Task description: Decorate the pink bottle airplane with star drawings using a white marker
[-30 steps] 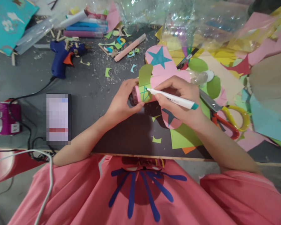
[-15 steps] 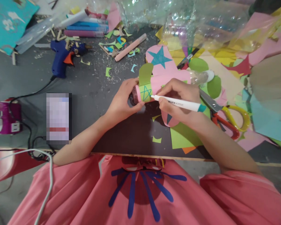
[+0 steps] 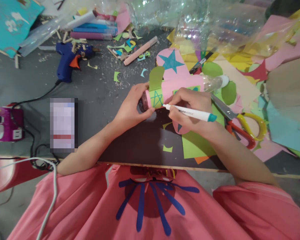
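A plastic bottle (image 3: 182, 82) wrapped in pink paper lies on its side, its neck and white cap pointing right. My left hand (image 3: 133, 103) grips its base end, thumb below and fingers above. On the light green band (image 3: 160, 100) near that end is a star outline in teal. My right hand (image 3: 190, 106) pinches a white acrylic marker (image 3: 190, 111) with a teal end, its tip at the band's right edge beside the star. Pink paper fins stick out from the bottle; the upper fin (image 3: 170, 61) carries a solid teal star.
Scissors (image 3: 250, 128) with red and yellow handles lie right of my right hand, among coloured paper. A blue glue gun (image 3: 66, 61), a phone (image 3: 63, 125) and a purple box (image 3: 6, 123) with cords are at left. Markers (image 3: 93, 30) and paper scraps lie behind.
The marker tip has shifted slightly right and down, just off the star's lines. My right hand has tilted a little, uncovering more of a green patch on the bottle. My left hand keeps its grip.
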Tool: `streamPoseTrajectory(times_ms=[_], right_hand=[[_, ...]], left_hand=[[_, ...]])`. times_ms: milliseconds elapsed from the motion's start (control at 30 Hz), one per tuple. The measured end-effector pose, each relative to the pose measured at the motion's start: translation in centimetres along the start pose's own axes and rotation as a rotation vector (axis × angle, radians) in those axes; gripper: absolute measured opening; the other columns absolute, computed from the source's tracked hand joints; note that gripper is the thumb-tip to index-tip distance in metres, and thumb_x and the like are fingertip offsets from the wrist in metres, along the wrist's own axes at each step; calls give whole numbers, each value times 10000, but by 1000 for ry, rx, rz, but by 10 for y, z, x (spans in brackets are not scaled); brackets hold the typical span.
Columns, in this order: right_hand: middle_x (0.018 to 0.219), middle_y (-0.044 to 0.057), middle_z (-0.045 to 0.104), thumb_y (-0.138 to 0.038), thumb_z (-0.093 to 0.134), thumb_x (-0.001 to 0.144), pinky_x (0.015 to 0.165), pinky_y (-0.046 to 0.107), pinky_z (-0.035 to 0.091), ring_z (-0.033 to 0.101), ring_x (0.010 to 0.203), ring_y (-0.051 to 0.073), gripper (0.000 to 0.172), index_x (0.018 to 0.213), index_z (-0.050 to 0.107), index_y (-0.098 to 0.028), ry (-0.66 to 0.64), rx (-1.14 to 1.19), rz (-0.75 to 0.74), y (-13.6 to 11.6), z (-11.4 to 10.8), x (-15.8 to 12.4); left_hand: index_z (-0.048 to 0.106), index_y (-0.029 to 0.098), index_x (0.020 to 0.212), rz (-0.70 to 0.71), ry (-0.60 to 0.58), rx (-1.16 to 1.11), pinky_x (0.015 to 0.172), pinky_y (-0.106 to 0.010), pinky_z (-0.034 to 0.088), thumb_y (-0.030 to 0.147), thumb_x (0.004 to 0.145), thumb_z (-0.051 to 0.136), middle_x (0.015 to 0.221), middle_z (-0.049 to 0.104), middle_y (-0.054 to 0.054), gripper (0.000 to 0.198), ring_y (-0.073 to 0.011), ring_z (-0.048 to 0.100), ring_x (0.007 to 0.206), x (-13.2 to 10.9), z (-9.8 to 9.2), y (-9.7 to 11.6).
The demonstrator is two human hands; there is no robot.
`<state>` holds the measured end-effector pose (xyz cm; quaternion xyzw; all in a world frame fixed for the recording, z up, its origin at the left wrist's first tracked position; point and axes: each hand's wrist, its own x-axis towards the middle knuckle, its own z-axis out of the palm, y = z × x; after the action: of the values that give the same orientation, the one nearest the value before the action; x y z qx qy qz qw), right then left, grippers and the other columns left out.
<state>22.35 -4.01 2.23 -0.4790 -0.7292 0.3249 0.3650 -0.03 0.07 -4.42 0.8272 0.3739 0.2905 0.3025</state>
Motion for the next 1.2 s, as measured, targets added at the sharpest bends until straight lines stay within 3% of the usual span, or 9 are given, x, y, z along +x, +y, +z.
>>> streamPoseTrajectory(times_ms=[267, 600, 933, 1200], right_hand=[[603, -32, 601, -256, 660, 812, 464, 273, 363, 497, 504, 116, 195, 665, 532, -248, 148, 208, 78, -4, 1, 4], [719, -6, 705, -446, 663, 948, 518, 294, 435, 566, 553, 131, 173, 927, 704, -279, -1, 109, 1, -5, 3, -1], [746, 2, 715, -459, 633, 970, 549, 288, 445, 563, 558, 118, 228, 917, 704, -249, -18, 94, 27, -9, 2, -1], [662, -17, 669, -578, 665, 923, 496, 299, 406, 502, 494, 116, 347, 794, 636, -257, -5, 101, 36, -8, 1, 0]], left_hand=[[442, 229, 1440, 19, -2, 26, 1124, -420, 516, 372, 897, 684, 1404, 619, -119, 611, -289, 601, 1322, 0, -1, 0], [449, 243, 1427, 21, 16, 27, 1137, -418, 503, 320, 887, 685, 1426, 611, -115, 595, -288, 602, 1323, 0, 1, 1], [433, 241, 1441, 36, -6, 30, 1130, -420, 515, 284, 865, 680, 1436, 608, -109, 628, -282, 600, 1325, 1, -2, 1], [457, 240, 1435, -9, 6, 18, 1131, -429, 512, 383, 901, 688, 1420, 616, -115, 598, -291, 598, 1329, 1, 2, 1]])
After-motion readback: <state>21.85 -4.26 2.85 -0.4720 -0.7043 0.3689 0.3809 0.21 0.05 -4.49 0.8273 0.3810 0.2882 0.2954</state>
